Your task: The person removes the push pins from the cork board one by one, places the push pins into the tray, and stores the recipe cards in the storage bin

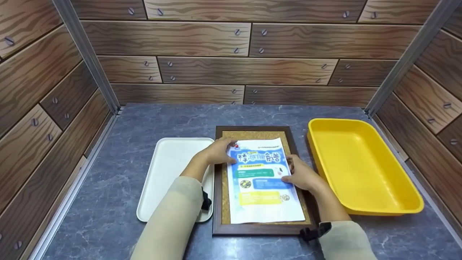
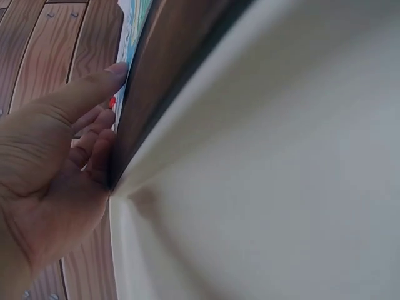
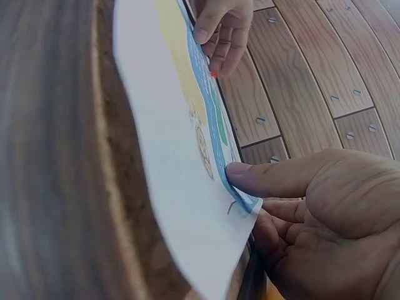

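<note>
A printed paper poster (image 1: pixel 265 213) with blue, green and yellow blocks lies on a brown-framed cork board (image 1: pixel 225 202). At the poster's upper left corner sits a red pushpin (image 1: pixel 236 146). My left hand (image 1: pixel 216 151) reaches over the frame there, its thumb on the poster's left edge and its fingertips beside the pin. In the left wrist view, the loosely bent fingers of that hand (image 2: pixel 62 147) show near the pin. My right hand (image 1: pixel 304 176) pinches the poster's right edge, thumb on top; the right wrist view shows its other fingers (image 3: pixel 281 228) partly hidden behind the edge.
A white shallow tray (image 1: pixel 169 173) lies left of the board, under my left forearm. To the right stands a yellow plastic bin (image 1: pixel 361 162), close to my right forearm. Wood-patterned walls (image 1: pixel 202 39) enclose the dark marbled tabletop (image 1: pixel 104 202).
</note>
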`<state>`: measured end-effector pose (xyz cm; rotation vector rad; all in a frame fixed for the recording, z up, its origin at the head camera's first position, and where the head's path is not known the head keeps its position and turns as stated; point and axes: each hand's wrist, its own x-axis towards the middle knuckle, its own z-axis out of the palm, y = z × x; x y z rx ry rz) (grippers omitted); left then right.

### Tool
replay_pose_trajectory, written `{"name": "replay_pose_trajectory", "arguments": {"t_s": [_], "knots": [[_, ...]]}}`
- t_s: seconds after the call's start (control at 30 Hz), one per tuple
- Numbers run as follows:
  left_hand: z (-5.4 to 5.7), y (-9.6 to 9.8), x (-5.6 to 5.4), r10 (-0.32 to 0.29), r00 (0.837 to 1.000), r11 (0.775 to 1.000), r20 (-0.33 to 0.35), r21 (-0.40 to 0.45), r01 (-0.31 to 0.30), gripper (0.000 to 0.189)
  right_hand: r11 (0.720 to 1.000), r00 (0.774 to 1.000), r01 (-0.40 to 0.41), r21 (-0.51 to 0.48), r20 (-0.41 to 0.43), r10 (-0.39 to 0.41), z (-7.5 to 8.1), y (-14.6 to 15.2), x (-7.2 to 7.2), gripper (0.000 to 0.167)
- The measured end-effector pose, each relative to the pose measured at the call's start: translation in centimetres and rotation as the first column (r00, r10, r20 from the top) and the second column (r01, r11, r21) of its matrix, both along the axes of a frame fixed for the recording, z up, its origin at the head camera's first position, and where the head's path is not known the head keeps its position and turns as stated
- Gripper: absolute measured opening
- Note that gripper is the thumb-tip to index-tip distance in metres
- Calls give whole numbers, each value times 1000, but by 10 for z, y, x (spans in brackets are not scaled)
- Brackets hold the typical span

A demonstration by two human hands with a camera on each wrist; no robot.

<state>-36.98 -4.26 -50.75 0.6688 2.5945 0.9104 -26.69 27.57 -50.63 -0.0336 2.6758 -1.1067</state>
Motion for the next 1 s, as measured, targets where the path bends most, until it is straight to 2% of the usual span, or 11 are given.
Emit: {"name": "replay_pose_trajectory", "arguments": {"t_s": [0.1,0.37,0.7,1.0], "knots": [[0,0,-3,11,1000,1000,24,2,-11,80,999,1000,2,-32,15,-1,-1,1,0,85],[5,5,-12,-18,1000,1000,10,-19,19,67,999,999,2,-37,40,-1,-1,2,-2,99],[2,1,-20,5,1000,999,31,34,-6,50,999,998,-13,-45,62,16,-2,6,-1,100],[4,5,-23,-23,1000,999,-19,-41,22,33,994,999,-35,-105,33,38,-3,9,-2,101]]}}
